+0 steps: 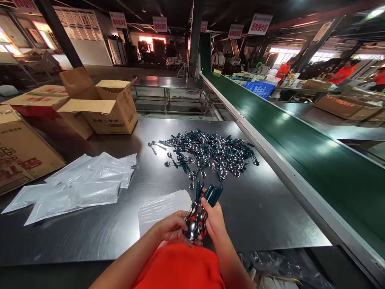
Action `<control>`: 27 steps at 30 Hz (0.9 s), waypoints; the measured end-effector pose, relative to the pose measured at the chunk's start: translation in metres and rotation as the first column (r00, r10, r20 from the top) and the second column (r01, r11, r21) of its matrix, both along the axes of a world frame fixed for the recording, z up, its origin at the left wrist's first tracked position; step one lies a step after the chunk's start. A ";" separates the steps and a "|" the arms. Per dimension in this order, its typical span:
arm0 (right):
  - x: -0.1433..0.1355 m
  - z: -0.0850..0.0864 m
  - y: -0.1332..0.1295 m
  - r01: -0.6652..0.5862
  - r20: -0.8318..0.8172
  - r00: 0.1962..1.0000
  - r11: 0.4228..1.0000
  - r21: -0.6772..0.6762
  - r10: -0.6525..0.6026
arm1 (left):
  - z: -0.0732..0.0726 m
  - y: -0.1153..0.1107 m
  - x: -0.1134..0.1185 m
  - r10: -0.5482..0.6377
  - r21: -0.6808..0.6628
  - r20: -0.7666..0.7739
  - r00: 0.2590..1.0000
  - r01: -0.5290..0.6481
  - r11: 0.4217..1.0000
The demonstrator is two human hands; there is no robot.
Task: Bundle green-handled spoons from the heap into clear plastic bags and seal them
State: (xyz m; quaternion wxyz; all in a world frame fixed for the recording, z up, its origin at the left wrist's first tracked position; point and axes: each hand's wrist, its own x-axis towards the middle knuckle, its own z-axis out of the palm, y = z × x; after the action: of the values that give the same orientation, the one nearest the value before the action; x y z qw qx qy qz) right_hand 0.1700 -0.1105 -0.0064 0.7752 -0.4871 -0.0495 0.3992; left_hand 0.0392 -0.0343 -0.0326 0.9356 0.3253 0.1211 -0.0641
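Observation:
Close to my body, both hands are on a bunch of spoons (201, 212) with shiny metal bowls and dark green handles. My right hand (215, 214) wraps round the handles, its thumb across them. At the bowl end, my left hand (173, 226) has its fingers closed on the spoons' lower part. The handles point up and away from me, the bowls down towards my red shirt. Beyond my hands lies a wide pile of loose spoons (210, 150) of the same kind. A white bubble mailer (162, 206) lies flat just left of my hands, partly behind my left arm.
Several filled white mailers (87, 182) overlap on the metal table (264, 216) at left. Behind them stand an open cardboard box (111, 116) and other cartons (24, 152). A green conveyor belt (288, 128) runs along the right edge. People in orange work at far right.

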 end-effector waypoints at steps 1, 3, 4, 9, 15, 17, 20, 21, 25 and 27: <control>-0.001 -0.001 0.000 0.000 0.003 1.000 1.000 -0.002 0.000 | -0.002 0.000 0.000 0.025 -0.015 0.004 1.000 -0.025 1.000; -0.002 -0.003 0.001 0.007 -0.008 1.000 1.000 -0.004 -0.007 | -0.004 -0.001 0.000 0.074 -0.013 -0.008 0.997 -0.074 0.997; -0.003 -0.003 0.002 0.012 -0.015 1.000 1.000 -0.006 -0.012 | -0.003 -0.001 0.000 0.081 0.000 -0.019 0.997 -0.081 0.997; -0.009 -0.008 0.003 -0.046 -0.043 0.998 0.997 -0.055 0.043 | 0.015 -0.007 0.007 0.033 0.153 -0.105 0.994 -0.016 0.988; -0.012 -0.007 0.003 0.154 0.081 0.987 0.971 -0.182 -0.141 | 0.022 -0.014 0.017 0.356 0.463 -0.189 0.915 -0.237 0.854; -0.013 -0.007 0.005 0.158 0.041 0.987 0.975 -0.158 -0.153 | 0.020 -0.014 0.019 0.439 0.549 -0.148 0.886 -0.296 0.782; -0.016 -0.010 0.011 0.207 0.052 0.978 0.957 -0.204 -0.201 | 0.018 -0.018 0.022 0.496 0.668 -0.060 0.866 -0.334 0.665; -0.016 -0.010 0.013 0.233 0.070 0.972 0.946 -0.224 -0.223 | 0.018 -0.021 0.023 0.497 0.713 -0.031 0.867 -0.330 0.619; -0.019 -0.005 0.016 0.260 0.070 0.966 0.939 -0.225 -0.251 | 0.018 -0.031 0.024 0.462 0.830 0.009 0.887 -0.264 0.491; -0.021 0.000 0.015 0.259 0.047 0.966 0.939 -0.226 -0.256 | 0.018 -0.034 0.023 0.455 0.815 0.009 0.891 -0.270 0.513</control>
State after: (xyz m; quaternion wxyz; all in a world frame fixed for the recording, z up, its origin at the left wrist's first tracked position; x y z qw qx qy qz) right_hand 0.1491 -0.0959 -0.0065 0.7586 -0.5793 0.0547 0.2933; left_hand 0.0618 -0.0680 -0.0149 0.6636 0.6668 0.2983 0.1614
